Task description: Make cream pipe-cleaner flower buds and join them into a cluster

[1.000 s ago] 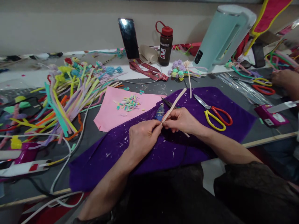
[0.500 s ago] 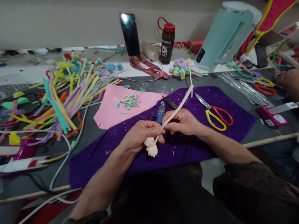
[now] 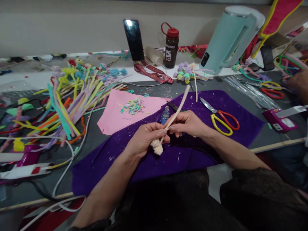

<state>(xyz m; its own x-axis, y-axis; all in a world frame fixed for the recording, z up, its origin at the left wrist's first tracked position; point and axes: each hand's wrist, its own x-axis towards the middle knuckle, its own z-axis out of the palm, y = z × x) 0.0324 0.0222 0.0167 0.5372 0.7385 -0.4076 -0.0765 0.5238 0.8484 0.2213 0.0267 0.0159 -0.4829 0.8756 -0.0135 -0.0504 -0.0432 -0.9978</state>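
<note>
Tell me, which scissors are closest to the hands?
The scissors with red and yellow handles on the purple cloth, just beside the right hand. The other pair lies farther right, off the cloth.

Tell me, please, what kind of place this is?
Probably a craft worktable: a heap of pipe cleaners, scissors on a purple cloth, and both hands twisting a cream stem.
</note>
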